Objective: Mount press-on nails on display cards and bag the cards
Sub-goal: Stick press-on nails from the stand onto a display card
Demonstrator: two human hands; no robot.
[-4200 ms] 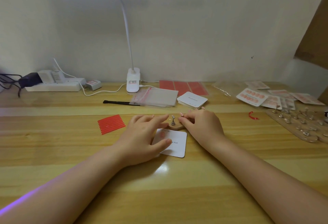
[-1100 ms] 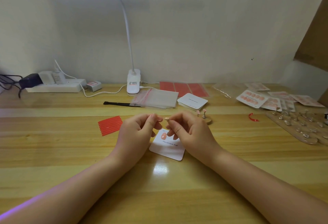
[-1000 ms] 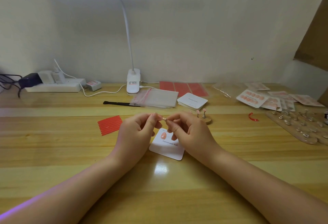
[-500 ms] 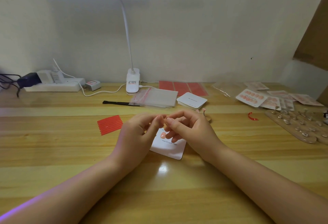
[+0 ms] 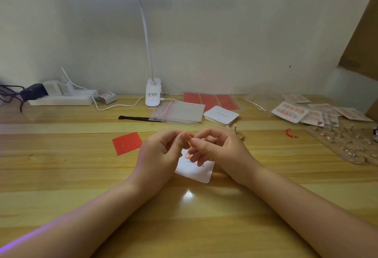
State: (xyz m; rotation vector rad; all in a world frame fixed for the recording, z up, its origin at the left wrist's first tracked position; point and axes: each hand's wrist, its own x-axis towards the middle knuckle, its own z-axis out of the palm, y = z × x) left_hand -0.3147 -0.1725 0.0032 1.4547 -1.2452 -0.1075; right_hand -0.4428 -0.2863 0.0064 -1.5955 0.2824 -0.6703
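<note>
A white display card point(image 5: 197, 170) lies on the desk below my hands, with one pink press-on nail point(image 5: 187, 156) stuck near its top edge. My left hand point(image 5: 161, 153) and my right hand point(image 5: 218, 148) meet fingertip to fingertip just above the card, pinching a tiny press-on nail point(image 5: 190, 138) between them; the nail is mostly hidden by the fingers. A small wooden stand point(image 5: 237, 132) with nails on pegs sits behind my right hand.
Red adhesive strips point(image 5: 127, 142) lie to the left. Clear bags point(image 5: 180, 112), a stack of blank cards point(image 5: 221, 115) and a black brush point(image 5: 139, 118) are behind. Finished bagged cards point(image 5: 290, 111) and a wooden peg board point(image 5: 347, 143) fill the right. A desk lamp base point(image 5: 153, 94) stands at the back.
My hands left the wooden stand and rose over the card with a small nail. Over the last second they closed in until the fingertips touch.
</note>
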